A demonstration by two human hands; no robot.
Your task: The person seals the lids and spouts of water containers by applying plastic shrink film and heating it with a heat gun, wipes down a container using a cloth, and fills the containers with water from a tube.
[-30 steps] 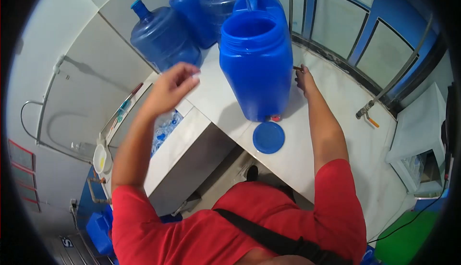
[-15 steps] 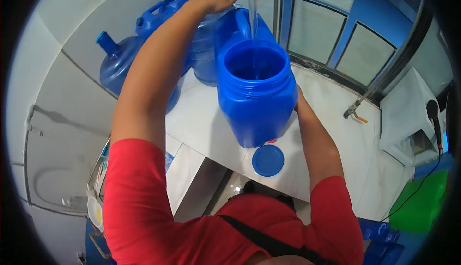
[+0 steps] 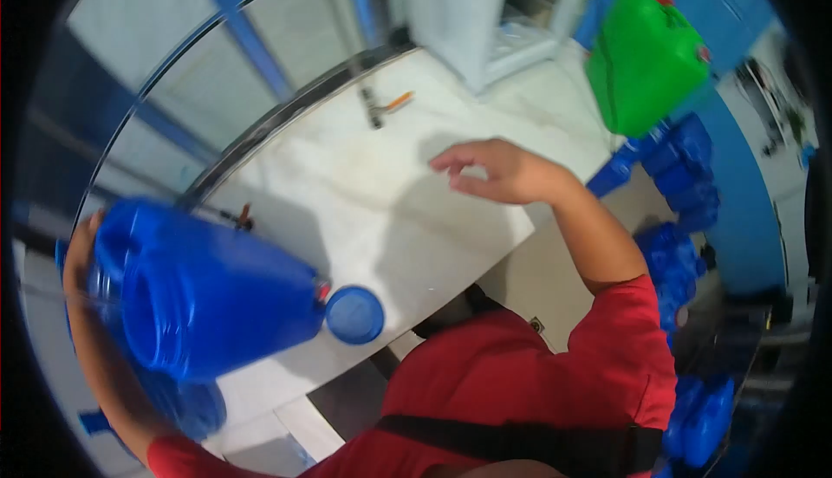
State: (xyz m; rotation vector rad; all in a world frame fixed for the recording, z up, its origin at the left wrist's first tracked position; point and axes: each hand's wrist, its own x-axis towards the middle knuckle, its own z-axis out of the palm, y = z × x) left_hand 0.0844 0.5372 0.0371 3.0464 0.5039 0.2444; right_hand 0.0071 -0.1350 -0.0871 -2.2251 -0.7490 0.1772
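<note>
A blue jerrycan point(image 3: 251, 279) stands on the white counter at left, its wide mouth uncapped and facing me. My left arm reaches around its left side, and my left hand point(image 3: 84, 240) is at the far side near its handle; the fingers are mostly hidden. A faint streak of water point(image 3: 65, 294) shows left of the mouth. My right hand point(image 3: 494, 170) hangs above the counter, empty, with thumb and fingers curved apart. A round blue lid point(image 3: 354, 315) lies beside the jerrycan's base, near a small red cap point(image 3: 323, 291).
On the white counter point(image 3: 364, 183), a tap with an orange handle point(image 3: 394, 103) stands toward the back, near a white cabinet point(image 3: 472, 19). A green jerrycan point(image 3: 646, 62) is at upper right, with several blue containers point(image 3: 680, 170) below it. A clear blue water bottle point(image 3: 186, 404) sits at lower left.
The view has swung right, so the jerrycan appears farther left. My right hand has left the jerrycan's side and is raised over the counter. My left hand stays on the far side.
</note>
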